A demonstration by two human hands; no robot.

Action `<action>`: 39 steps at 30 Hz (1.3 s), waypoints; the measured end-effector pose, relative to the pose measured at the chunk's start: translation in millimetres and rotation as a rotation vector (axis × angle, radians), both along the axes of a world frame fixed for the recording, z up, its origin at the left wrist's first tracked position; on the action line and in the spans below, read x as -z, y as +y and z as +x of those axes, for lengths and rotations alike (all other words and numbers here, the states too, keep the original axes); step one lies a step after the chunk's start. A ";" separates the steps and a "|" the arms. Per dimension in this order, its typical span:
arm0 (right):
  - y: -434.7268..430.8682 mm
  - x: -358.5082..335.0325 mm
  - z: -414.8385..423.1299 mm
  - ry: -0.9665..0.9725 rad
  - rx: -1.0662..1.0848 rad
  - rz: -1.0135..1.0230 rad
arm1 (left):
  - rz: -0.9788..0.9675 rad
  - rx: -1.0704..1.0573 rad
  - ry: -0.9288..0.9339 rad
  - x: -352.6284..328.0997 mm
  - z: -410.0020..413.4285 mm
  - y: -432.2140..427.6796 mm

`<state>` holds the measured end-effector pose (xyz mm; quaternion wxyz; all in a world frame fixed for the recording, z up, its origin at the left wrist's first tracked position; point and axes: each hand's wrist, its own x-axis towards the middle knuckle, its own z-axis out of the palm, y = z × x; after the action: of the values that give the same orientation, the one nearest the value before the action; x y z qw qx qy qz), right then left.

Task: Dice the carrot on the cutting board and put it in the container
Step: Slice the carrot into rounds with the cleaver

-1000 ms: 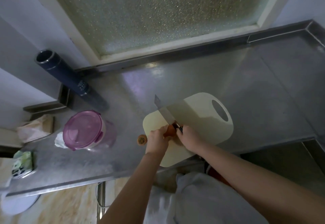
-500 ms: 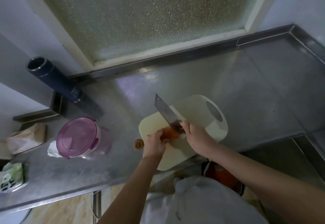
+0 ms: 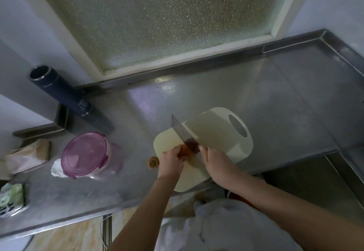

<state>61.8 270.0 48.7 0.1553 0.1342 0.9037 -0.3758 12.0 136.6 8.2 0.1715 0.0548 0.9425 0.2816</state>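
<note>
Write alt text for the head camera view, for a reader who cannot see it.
On a cream plastic cutting board, the left hand holds an orange carrot while the right hand grips a steel knife angled over it. A cut carrot end lies on the steel counter beside the board; a round container with a pink lid stands further left.

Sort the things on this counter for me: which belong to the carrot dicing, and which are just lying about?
For the job: carrot, gripped by the left hand; knife, in the right hand; cutting board; lidded container.
Lying about: carrot stub on the counter; dark pipe; paper bag; crumpled tissue; green packet.
</note>
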 end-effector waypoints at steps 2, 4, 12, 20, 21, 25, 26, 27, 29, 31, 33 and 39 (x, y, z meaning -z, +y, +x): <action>-3.5 -2.5 0.6 -0.003 -0.017 0.039 | -0.008 0.010 0.013 0.7 0.7 0.3; -8.3 -3.7 -0.4 -0.028 -0.028 0.061 | -0.014 0.026 0.036 1.2 2.4 0.3; -18.9 -4.5 -23.1 -0.073 0.017 -0.019 | 0.011 0.023 0.059 1.7 5.1 0.6; -17.8 -7.3 -29.2 -0.069 0.055 -0.062 | 0.016 0.020 0.034 -2.5 1.8 1.0; -15.7 -7.4 -24.8 -0.076 0.038 -0.052 | 0.004 0.023 0.035 -3.0 1.7 0.7; -5.0 -4.0 2.0 -0.113 0.010 -0.043 | -0.036 0.037 0.028 -2.6 -1.7 0.1; -3.4 -3.1 9.4 -0.113 0.008 -0.031 | -0.024 0.026 0.012 -2.7 -1.9 0.5; -2.1 -2.3 16.2 -0.111 0.007 -0.024 | -0.020 0.024 0.002 -2.8 -2.7 0.6; -0.8 -2.6 25.2 -0.108 0.000 -0.010 | -0.038 0.048 -0.017 -4.2 -4.8 -0.2; 0.1 -2.1 26.2 -0.109 -0.008 -0.006 | -0.046 0.062 -0.047 -5.9 -7.8 -0.8; -2.3 -1.9 21.9 -0.106 -0.023 0.000 | -0.058 0.054 -0.078 -7.2 -11.0 -0.7; -8.4 9.6 -0.7 -0.090 0.007 -0.045 | -0.072 0.067 -0.091 -11.3 -12.3 2.4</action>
<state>61.0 261.7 39.1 0.1974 0.1504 0.8867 -0.3900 -0.3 139.0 19.6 0.2255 0.0674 0.9408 0.2439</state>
